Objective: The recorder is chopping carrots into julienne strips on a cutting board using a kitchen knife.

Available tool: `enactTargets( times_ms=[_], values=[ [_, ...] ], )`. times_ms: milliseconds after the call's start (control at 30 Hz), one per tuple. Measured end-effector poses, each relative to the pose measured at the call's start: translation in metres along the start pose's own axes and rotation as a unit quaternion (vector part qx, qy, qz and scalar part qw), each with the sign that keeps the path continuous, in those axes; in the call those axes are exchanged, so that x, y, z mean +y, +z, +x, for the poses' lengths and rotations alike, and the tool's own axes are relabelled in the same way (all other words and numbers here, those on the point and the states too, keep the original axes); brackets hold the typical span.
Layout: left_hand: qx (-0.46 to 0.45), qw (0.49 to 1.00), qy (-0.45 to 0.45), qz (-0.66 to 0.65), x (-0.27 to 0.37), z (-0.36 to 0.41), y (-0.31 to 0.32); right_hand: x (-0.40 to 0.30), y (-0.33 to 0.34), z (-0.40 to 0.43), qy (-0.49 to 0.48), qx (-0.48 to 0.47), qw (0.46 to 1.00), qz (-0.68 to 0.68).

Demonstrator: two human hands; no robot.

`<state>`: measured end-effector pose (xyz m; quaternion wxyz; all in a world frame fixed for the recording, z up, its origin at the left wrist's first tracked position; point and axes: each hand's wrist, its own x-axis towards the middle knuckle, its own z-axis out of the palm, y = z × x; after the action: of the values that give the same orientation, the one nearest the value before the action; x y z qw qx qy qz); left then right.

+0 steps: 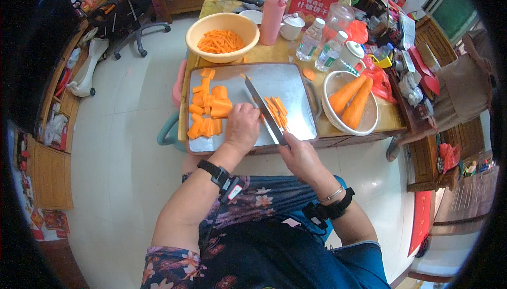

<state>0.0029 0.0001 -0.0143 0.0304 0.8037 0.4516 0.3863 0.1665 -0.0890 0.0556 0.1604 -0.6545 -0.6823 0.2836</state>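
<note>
My right hand (299, 154) grips the handle of a kitchen knife (264, 108), whose wide blade slants up and left across a metal cutting board (253, 79). Close to the blade's left side, my left hand (242, 125) is curled down on the board over a piece of carrot, mostly hidden by the fingers; a little orange shows beside the blade. Thin carrot strips (278, 110) lie just right of the knife. Chunks of cut carrot (208, 104) are heaped on the board's left part, next to my left hand.
Behind the board stands a yellow plastic bowl (194, 45) of carrot strips. A white mesh basket (332, 118) with two whole carrots is at the right. A pink flask (273, 17), two water bottles (311, 40) and a white lidded cup (292, 27) stand farther back on the wooden table (214, 1).
</note>
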Motion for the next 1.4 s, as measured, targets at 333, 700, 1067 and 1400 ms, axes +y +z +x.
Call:
enactTargets(
  times_ms=[333,700,1067,1400],
  values=[
    [-0.006,0.999,0.013,0.031,0.000,-0.002,0.002,-0.004,0.012,0.033,-0.035,0.014,0.999,0.015],
    [-0.049,0.997,-0.060,-0.005,-0.016,0.024,-0.054,-0.005,0.015,0.003,-0.004,0.013,0.992,0.123],
    [-0.323,0.928,0.001,0.188,-0.044,0.045,-0.079,0.004,-0.008,-0.007,0.030,0.020,0.995,0.090],
    [-0.277,0.952,0.034,0.127,-0.041,0.047,-0.073,0.017,0.004,-0.017,-0.025,0.005,0.997,0.076]
  ],
)
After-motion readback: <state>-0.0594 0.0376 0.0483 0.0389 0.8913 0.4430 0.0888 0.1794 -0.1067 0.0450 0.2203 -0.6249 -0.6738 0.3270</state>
